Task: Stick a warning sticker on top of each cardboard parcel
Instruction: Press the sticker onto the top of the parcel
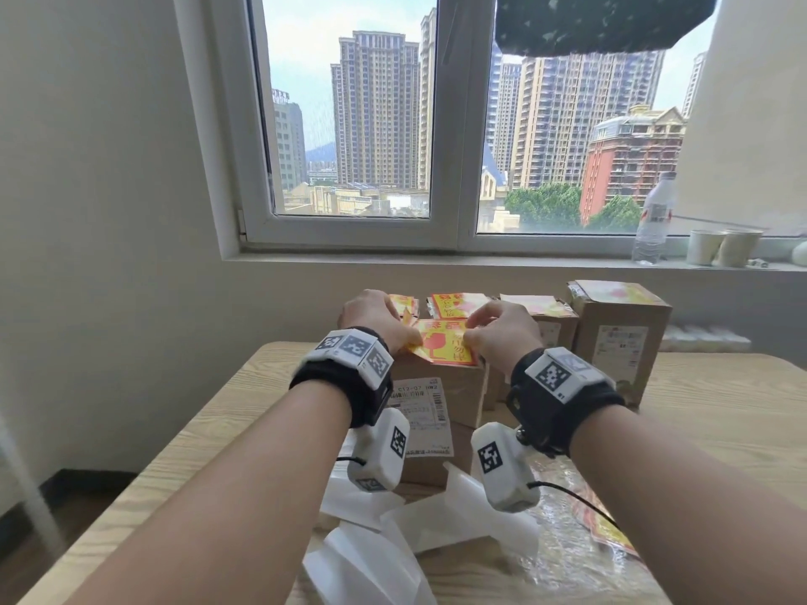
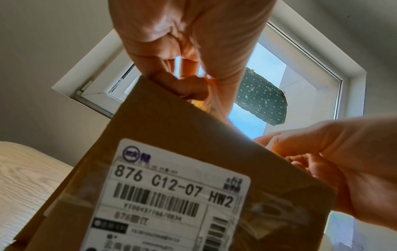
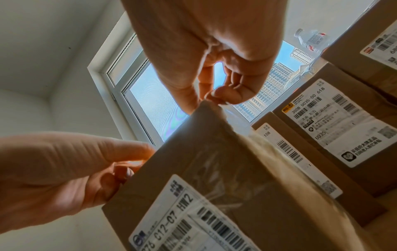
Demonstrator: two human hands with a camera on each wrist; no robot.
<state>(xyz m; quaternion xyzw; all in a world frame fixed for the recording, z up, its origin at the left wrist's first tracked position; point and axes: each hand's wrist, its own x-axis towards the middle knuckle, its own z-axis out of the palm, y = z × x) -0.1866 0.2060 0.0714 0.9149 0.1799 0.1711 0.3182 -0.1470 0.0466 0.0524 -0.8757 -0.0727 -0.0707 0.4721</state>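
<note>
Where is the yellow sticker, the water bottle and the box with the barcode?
yellow sticker [image 1: 445, 344]: head view, red glass picture.
water bottle [image 1: 653, 220]: head view, label.
box with the barcode [image 2: 171, 195]: left wrist view, white label.

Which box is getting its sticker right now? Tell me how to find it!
Start at the wooden table under the big window. Among the brown parcels there, find the nearest parcel, with both hands on top. Its white label reads 876 C12-07 HW2, and its yellow-and-red warning sticker is pinched by the left hand and right hand.
</note>
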